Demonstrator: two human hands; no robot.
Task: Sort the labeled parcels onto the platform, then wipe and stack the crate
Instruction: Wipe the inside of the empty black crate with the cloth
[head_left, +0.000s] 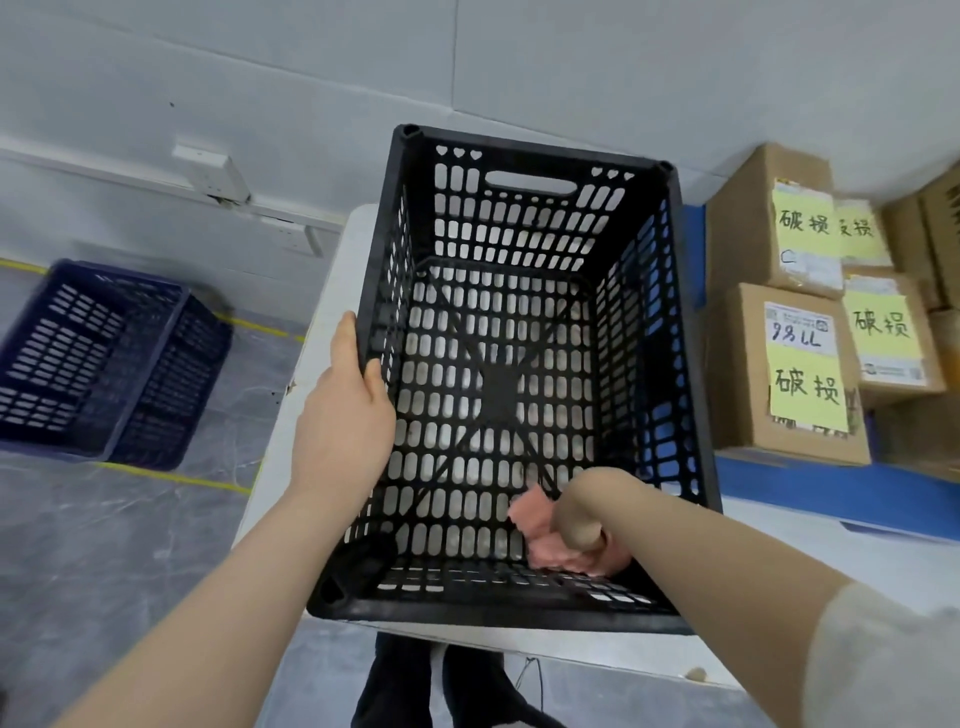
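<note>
A black perforated plastic crate (524, 156) stands on a white table (332, 280), with nothing inside but the cloth and my hand. My left hand (345, 410) grips the crate's left rim, fingers curled over the edge. My right hand (584, 506) reaches down inside the crate at its near right corner and is closed on a pink cloth (550, 545) pressed against the bottom. Several cardboard parcels (748, 374) with yellow handwritten labels sit on a blue platform (831, 488) to the right of the crate.
A dark blue crate (104, 364) rests on the grey floor at the left, inside yellow floor tape. A grey wall with a cable duct runs behind. My legs show below the table's near edge.
</note>
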